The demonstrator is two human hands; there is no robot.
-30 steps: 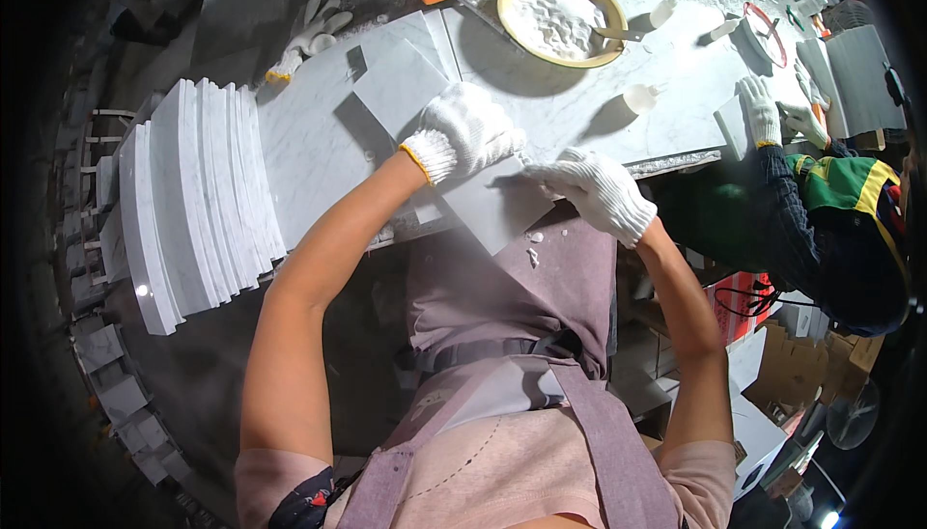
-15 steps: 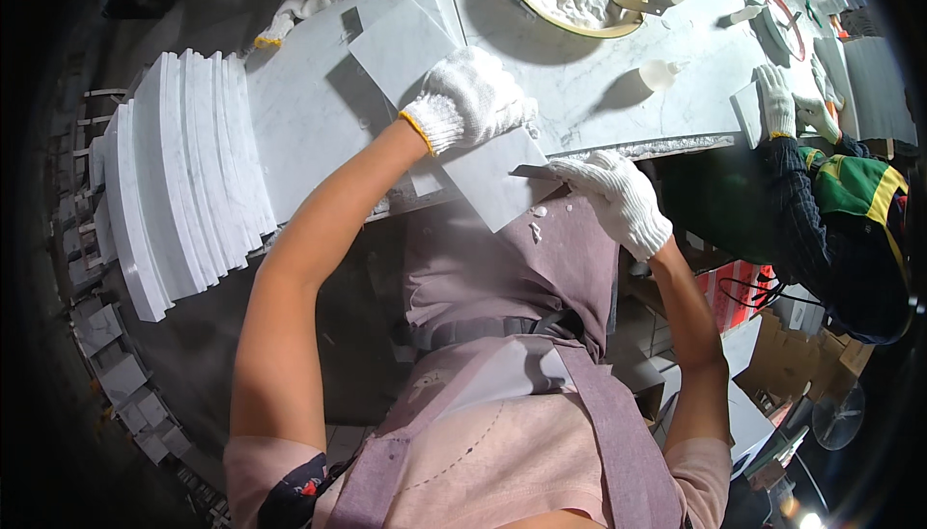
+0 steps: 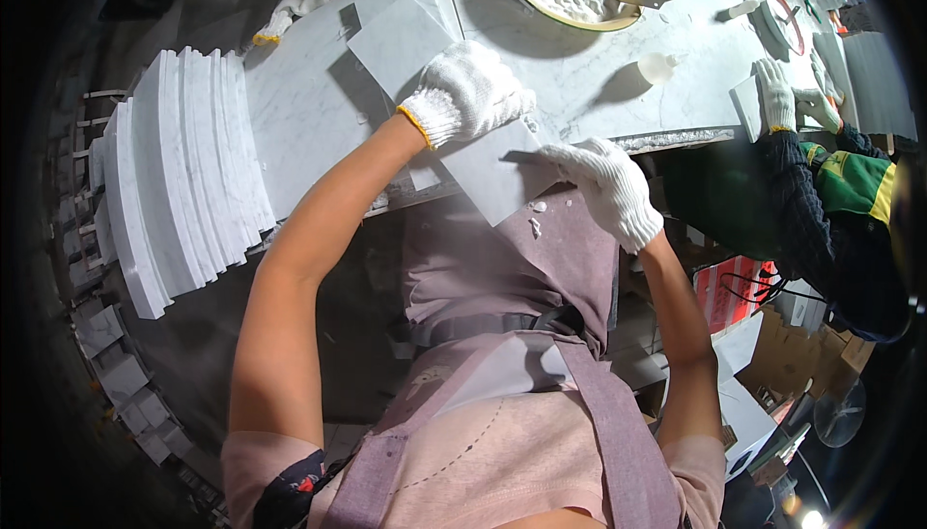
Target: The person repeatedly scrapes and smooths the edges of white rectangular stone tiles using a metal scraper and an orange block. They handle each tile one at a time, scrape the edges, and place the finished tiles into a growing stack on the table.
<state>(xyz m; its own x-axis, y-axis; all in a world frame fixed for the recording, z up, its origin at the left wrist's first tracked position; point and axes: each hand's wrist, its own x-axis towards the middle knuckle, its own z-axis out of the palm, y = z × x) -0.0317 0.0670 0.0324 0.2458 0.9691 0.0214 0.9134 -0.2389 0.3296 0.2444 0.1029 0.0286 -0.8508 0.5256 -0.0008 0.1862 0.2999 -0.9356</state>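
My left hand [image 3: 470, 95], in a white knit glove with a yellow cuff, is closed over the middle of a long pale marble tile [image 3: 491, 178]. The tile lies slantwise on the bench, its near corner sticking out past the front edge above my apron. My right hand [image 3: 614, 186], also gloved, is closed on a thin dark flat scraper [image 3: 524, 157]. The blade lies over the tile's right side, near its edge; the handle is hidden in the glove. White crumbs [image 3: 537, 222] cling to my apron below.
A yellow-rimmed bowl [image 3: 572, 25] of white paste with a spatula stands at the back, with a small bottle [image 3: 657, 69] nearby. Upright slabs [image 3: 183, 177] stand at left. Loose gloves [image 3: 297, 0] lie behind them. At right, a co-worker's gloved hands [image 3: 775, 95] hold another tile.
My right hand and the scraper have moved slightly left and away from me, farther over the tile. The left hand and tile have shifted only a little.
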